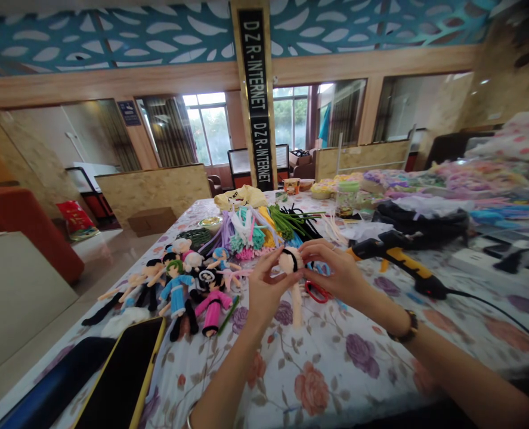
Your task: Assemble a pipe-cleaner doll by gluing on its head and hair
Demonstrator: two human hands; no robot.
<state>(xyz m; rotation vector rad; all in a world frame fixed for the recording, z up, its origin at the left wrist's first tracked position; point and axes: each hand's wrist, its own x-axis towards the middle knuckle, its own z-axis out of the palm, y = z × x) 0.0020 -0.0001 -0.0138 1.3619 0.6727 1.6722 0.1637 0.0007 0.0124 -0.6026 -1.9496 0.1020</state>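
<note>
Past a phone (pixel 120 378), left hand (pixel 265 285) and right hand (pixel 338 273) pinch a doll (pixel 287 262).

Left grip (pixel 266 289): bare, fingers slender; nails too small to make out. Left forearm (pixel 228 366): bare, slim. Thin silvery band (pixel 190 416) on it, curved like bangle, smooth-looking, partly cut off by lower edge of view. Right grip (pixel 342 273): bare, same slender build. Right forearm (pixel 461 366): bare, widening away from wrist. Dark wristband (pixel 412 328) there, narrow, close-fitting, near black with brownish-gold hint; watch or bracelet, cannot tell.
</note>
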